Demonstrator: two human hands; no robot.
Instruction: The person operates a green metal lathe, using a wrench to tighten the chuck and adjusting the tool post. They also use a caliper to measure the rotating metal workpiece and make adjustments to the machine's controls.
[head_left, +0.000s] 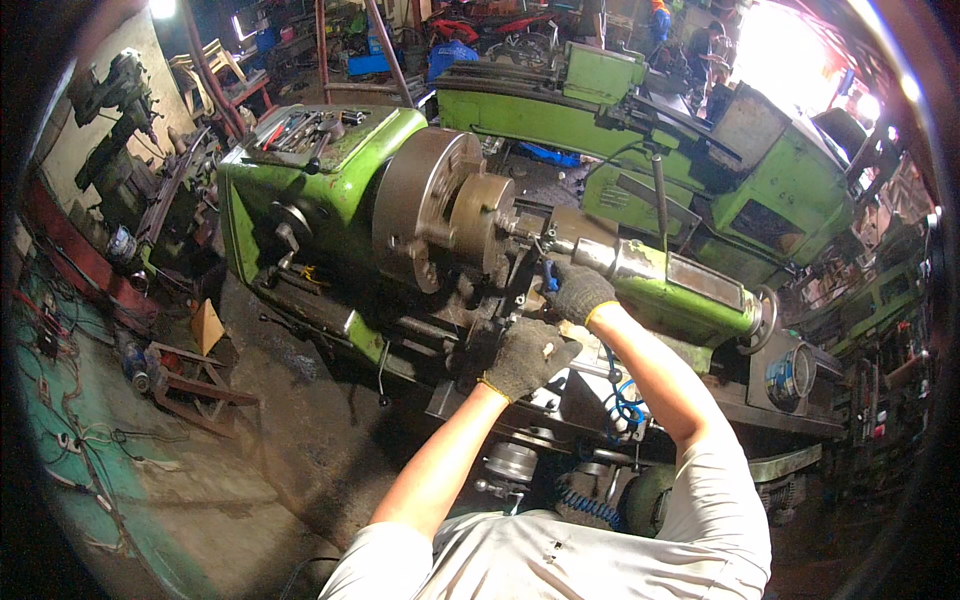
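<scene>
In the head view, a brassy round workpiece [485, 222] sits against the big chuck [418, 205], toward the left end of the green lathe [340, 190], its broad end facing the tailstock [648, 262]. Its axis follows the lathe's length, sloping down rightward in the picture. From the right hand [583, 292] the workpiece lies left and slightly farther off, toward the lathe's far edge; from the left hand [527, 358] it lies almost straight ahead. The right hand looks the nearer, with a gap between. Its gloved fingers are curled around a small blue piece [551, 276]; a coiled blue hose [625, 408] hangs by the lathe's near edge, and whether they join is hidden. The left hand is over the lathe's near side, thumb spread, other fingertips out of sight, so I cannot tell whether they grasp anything
</scene>
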